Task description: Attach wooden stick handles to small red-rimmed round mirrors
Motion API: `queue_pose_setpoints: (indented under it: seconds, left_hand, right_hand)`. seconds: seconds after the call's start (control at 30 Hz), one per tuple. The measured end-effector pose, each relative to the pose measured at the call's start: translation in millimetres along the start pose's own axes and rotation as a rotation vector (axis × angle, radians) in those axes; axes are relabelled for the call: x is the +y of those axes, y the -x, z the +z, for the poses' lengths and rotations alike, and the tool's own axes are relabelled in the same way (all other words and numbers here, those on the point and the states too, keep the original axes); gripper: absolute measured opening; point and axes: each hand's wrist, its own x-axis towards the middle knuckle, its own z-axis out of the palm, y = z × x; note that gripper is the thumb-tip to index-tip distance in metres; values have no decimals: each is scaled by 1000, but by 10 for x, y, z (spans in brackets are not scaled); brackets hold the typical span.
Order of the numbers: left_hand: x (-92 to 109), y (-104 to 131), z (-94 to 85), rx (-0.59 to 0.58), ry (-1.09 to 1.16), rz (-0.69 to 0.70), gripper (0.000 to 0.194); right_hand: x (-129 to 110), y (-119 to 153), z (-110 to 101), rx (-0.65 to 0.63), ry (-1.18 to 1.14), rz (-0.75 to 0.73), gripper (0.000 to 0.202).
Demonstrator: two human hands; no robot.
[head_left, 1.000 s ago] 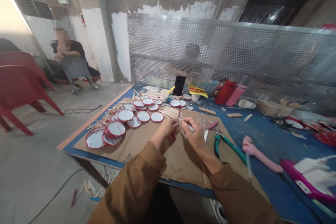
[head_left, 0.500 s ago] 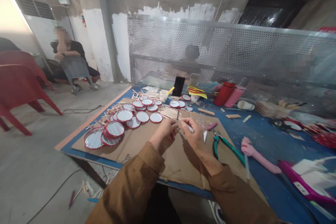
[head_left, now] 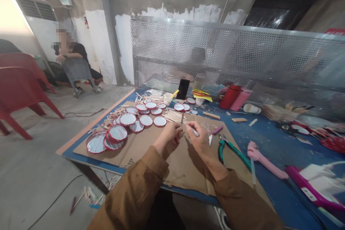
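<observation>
Both my hands are raised close together over the cardboard sheet (head_left: 188,172). My left hand (head_left: 170,136) is closed, its fingertips pinching a thin reddish stick (head_left: 182,117) that stands upright between the hands; its lower end is hidden. My right hand (head_left: 199,139) is wrapped round a pale, pen-like tool (head_left: 195,132), whose tip I cannot make out. Just beyond the left hand lies a pile of flat wooden sticks (head_left: 172,116). Several round, red-rimmed discs with shiny faces (head_left: 146,120) spread to the left. Pliers with teal handles (head_left: 237,153) rest right of my right hand.
A pink glue gun (head_left: 265,160) and a purple power strip (head_left: 309,188) lie on the blue table (head_left: 272,134) at right. Behind stand a phone (head_left: 183,89), a red bottle (head_left: 230,96) and a perforated metal screen (head_left: 161,50). A person (head_left: 71,55) sits at far left.
Hardly anything differs. Both hands keep the same place and grip, and the things on the table lie as before.
</observation>
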Motion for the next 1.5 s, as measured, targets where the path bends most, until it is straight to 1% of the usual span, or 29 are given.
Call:
queue_pose_setpoints:
  seconds: [0.27, 0.4, 0.5, 0.87, 0.97, 1.1, 1.23, 1.37, 1.5]
  left_hand:
    - [-30, -22, 4, -15, 17, 6, 17]
    - [-38, -28, -2, -19, 42, 4, 16]
    - [-38, -34, 2, -22, 25, 0, 16]
    - [8, 11, 2, 8, 23, 19, 15]
    - [5, 13, 1, 10, 15, 22, 15]
    - [-12, 4, 5, 18, 14, 34, 17]
    - [-3, 5, 6, 11, 10, 23, 17]
    - [8, 12, 7, 14, 20, 24, 17]
    - [4, 10, 9, 12, 27, 23, 17]
  right_hand:
    - [-15, -4, -2, 4, -44, 16, 22]
    - [1, -1, 10, -26, -28, 3, 21]
    - [9, 1, 15, -20, -30, 3, 21]
    - [20, 5, 24, -50, -40, 20, 23]
    - [22, 4, 23, -15, -42, 29, 23]
    - [30, 4, 21, -25, -33, 28, 23]
    - [38, 5, 20, 16, -34, 34, 23]
    - [28, 2, 20, -21, -29, 23, 22]
    - [15, 0, 17, -2, -54, 23, 23]
